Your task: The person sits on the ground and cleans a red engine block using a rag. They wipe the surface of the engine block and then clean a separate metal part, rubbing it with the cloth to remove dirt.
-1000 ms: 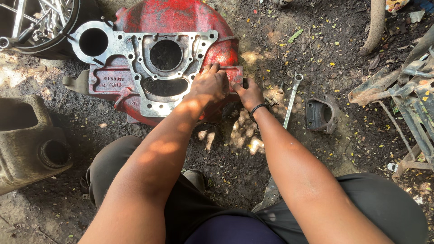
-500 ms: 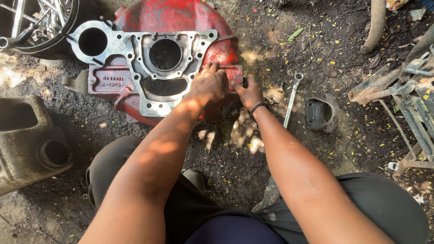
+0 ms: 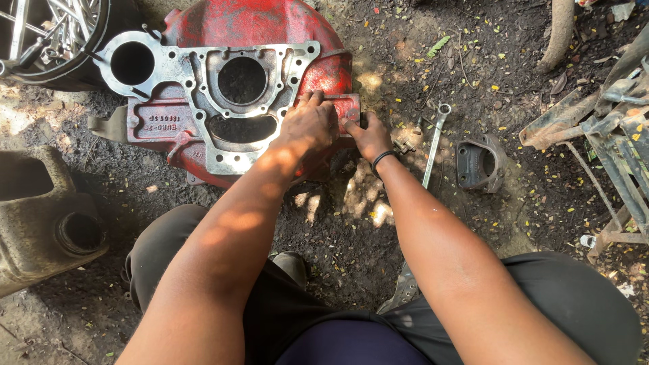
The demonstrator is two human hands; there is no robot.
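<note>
My left hand (image 3: 312, 126) lies palm down on the red housing (image 3: 257, 40), fingers spread loosely and curled over its right-hand edge, pressing rather than gripping. My right hand (image 3: 367, 137) sits just beside it at the same edge, fingers bent around the housing's small red lug (image 3: 346, 107); whether something is pinched between them I cannot tell. The housing lies flat on the dirt with its silver gasket face (image 3: 203, 74) up. Right of the housing, near my right hand, a combination wrench (image 3: 434, 145) lies on the ground, and further right of it a small grey bracket (image 3: 480, 162).
</note>
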